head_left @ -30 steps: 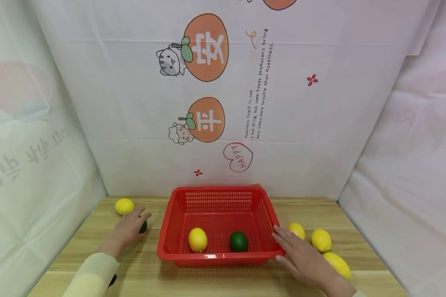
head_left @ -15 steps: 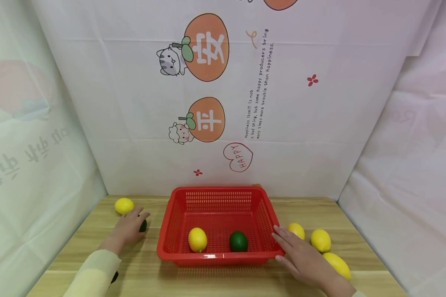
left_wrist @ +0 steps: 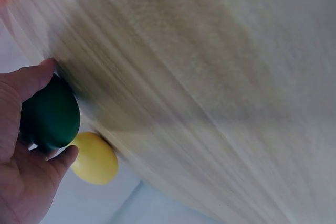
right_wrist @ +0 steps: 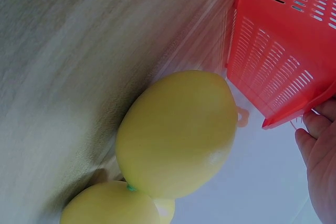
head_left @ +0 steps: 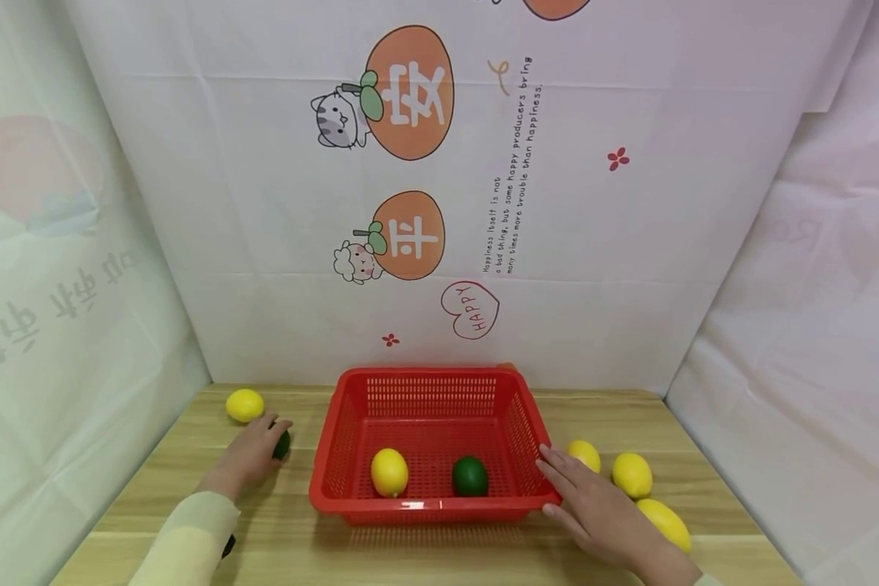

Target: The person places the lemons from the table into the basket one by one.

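Note:
My left hand (head_left: 250, 456) is at the left of the table, its thumb and fingers round a dark green egg-shaped fruit (left_wrist: 51, 113). In the head view that hand hides most of the fruit. A yellow lemon (head_left: 245, 405) lies just beyond the fingertips. My right hand (head_left: 593, 509) lies with fairly straight fingers on the right rim of a red plastic basket (head_left: 439, 506). Inside the basket are one lemon (head_left: 390, 473) and one dark green fruit (head_left: 470, 476), apart from each other.
To the right of the basket lie three lemons, including a middle one (head_left: 632, 475) and a near one (head_left: 663, 525). Another dark object (head_left: 228, 546) shows partly beside my left sleeve. White printed cloth (head_left: 593, 244) walls the wooden table (head_left: 410, 561) at back and sides.
My left hand has shifted very slightly, and a little more of the green fruit shows beside its fingers. The right hand and the basket have stayed in place.

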{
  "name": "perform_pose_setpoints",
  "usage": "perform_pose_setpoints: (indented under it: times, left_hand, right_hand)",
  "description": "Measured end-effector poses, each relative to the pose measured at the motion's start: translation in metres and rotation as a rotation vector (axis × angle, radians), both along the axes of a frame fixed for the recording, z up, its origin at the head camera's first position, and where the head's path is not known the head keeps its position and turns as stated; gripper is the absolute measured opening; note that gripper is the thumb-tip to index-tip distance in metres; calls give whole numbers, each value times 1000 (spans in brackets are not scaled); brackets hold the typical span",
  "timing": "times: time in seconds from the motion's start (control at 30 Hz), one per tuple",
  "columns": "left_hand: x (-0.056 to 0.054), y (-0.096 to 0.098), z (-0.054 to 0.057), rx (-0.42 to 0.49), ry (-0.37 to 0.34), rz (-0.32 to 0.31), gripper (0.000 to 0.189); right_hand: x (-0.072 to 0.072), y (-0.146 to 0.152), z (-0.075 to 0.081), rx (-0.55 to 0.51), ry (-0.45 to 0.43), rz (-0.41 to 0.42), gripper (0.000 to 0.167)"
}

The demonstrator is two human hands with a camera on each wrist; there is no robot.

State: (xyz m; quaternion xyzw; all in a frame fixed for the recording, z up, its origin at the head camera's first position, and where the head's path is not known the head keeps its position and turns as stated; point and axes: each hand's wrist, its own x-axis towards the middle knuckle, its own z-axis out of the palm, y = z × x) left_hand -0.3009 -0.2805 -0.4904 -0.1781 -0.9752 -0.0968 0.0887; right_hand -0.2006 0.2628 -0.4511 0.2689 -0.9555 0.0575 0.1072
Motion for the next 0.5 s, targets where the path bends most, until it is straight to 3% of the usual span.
perform_pose_setpoints:
  times: [0.5]
  left_hand:
    - [1,0,1,42,-13,32,57]
  right_hand:
    - [0,1,-3,-4,10,-1,64]
